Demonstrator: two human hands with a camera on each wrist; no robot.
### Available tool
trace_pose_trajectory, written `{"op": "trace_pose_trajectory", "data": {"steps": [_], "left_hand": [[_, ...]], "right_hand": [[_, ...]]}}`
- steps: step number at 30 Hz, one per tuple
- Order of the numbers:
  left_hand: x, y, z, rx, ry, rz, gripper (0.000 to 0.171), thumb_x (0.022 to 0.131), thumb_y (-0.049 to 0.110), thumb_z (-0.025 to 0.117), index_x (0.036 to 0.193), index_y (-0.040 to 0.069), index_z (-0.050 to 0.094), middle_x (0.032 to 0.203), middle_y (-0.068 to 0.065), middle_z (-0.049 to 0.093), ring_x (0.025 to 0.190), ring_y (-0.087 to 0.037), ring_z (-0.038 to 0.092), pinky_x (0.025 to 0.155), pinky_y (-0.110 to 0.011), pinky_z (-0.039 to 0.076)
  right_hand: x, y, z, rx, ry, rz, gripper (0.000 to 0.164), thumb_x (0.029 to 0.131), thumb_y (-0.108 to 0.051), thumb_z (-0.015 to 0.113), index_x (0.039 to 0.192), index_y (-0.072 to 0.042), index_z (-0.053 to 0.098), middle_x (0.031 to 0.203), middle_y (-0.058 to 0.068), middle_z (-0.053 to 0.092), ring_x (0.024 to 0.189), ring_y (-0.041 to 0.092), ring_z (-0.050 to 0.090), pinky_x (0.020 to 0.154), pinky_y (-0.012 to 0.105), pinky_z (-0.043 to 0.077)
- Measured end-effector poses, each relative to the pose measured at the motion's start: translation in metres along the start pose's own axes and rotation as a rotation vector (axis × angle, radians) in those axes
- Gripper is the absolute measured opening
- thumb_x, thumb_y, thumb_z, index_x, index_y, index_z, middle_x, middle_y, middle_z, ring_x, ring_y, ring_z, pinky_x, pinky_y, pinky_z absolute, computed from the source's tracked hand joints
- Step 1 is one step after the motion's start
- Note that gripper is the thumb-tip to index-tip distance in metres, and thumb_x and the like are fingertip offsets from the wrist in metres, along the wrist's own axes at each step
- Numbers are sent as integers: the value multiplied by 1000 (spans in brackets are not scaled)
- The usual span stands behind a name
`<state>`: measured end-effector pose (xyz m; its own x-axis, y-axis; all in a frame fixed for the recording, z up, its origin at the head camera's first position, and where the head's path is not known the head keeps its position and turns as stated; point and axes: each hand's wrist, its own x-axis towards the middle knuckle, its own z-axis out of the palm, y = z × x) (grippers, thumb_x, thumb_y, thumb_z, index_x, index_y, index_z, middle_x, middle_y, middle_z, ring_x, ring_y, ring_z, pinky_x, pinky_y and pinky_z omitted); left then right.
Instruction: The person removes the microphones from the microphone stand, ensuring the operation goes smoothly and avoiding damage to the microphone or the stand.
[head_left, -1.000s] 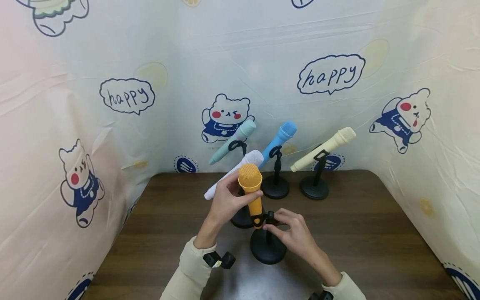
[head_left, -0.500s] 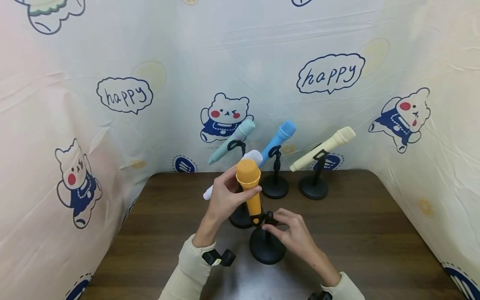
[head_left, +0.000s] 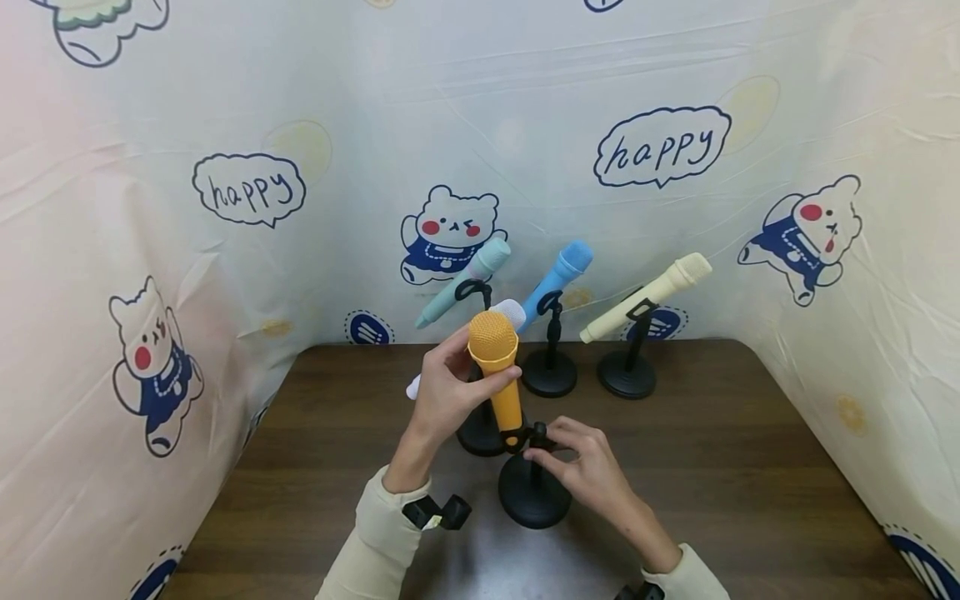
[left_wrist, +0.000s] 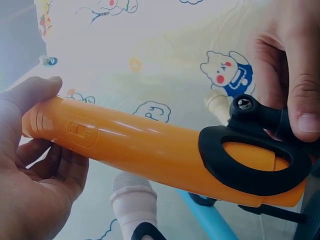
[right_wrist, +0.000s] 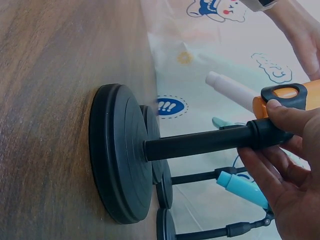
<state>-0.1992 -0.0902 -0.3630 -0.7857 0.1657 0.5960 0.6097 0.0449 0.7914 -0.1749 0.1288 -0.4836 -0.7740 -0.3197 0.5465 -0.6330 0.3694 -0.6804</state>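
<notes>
My left hand (head_left: 440, 400) grips an orange microphone (head_left: 495, 343) just below its mesh head. The lower end of the handle passes through the oval black clip (left_wrist: 209, 159) of a microphone stand. In the left wrist view a raised switch panel shows on the handle. My right hand (head_left: 592, 467) holds the top of that stand (right_wrist: 200, 143), thumb and fingers around its neck below the clip. The stand's round base (head_left: 534, 497) rests on the table. Behind my left hand, a white microphone (left_wrist: 134, 202) is partly hidden.
Behind stand a mint microphone (head_left: 465, 283), a blue microphone (head_left: 558, 279) and a cream microphone (head_left: 648, 296), tilted in black stands. The wooden table (head_left: 315, 492) ends at a printed cloth wall (head_left: 360, 167) at the back and sides.
The orange microphone's head has shifted slightly up and left with my left hand, so it covers more of the white microphone. My right hand and the stand have stayed nearly still.
</notes>
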Motion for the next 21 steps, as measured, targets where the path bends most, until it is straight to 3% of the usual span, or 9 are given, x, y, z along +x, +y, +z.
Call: {"op": "trace_pose_trajectory", "data": {"steps": [5,14,21], "left_hand": [[2,2,-1,-5,9,10,57,85,-3,85,138,-5,63,135,-23,69,123,-32,72,108,-38,55],[7,4,-5,-44,0,5,55,84,-8,82,136,-7,63,133,-27,68,115,-21,72,106,-33,57],[8,6,-6,-32,5,-9,54,85,-9,81,136,-8,62,132,-28,68,115,-31,73,105,-34,57]], "right_hand": [[0,0,0,-1,3,0,14,87,-10,88,99,-12,83,90,-7,68,85,6,74,74,27,65],[0,3,1,-17,20,-53,15,86,-8,88,99,-7,82,90,-5,69,85,7,74,73,23,64],[0,3,1,-25,25,-54,15,86,-8,89,99,-11,82,90,-5,69,85,7,74,74,23,64]]}}
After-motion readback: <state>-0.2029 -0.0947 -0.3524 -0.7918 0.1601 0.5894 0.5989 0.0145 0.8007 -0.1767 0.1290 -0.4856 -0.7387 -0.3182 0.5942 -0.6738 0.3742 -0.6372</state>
